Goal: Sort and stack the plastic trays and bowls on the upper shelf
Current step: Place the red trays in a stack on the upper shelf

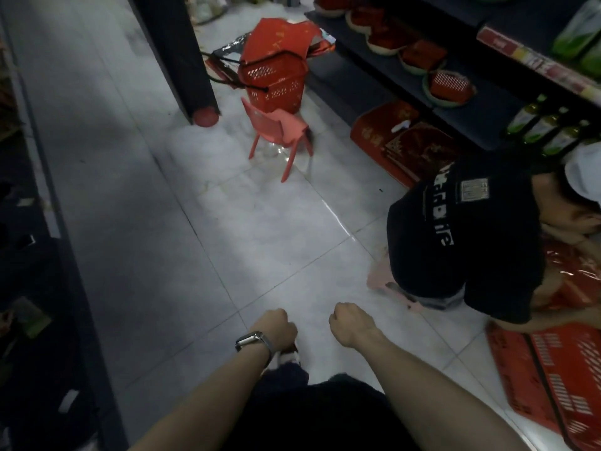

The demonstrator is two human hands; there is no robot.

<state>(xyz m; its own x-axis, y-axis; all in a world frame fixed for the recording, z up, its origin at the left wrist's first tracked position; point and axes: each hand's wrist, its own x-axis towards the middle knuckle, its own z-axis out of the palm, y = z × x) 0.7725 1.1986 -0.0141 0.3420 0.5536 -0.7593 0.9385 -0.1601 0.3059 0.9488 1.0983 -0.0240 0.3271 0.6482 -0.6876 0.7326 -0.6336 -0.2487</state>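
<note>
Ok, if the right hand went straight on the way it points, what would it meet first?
Nothing close: the right hand aims forward-left over bare floor tiles; the way looks free up to the dark left shelving, depth unclear.

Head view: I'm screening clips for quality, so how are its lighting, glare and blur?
Head view: dim overall, the left shelf nearly black; head view: a pale patch on the floor with a thin glare streak; head view: the chair is smeared by blur, the left hand and right hand sharper.
</note>
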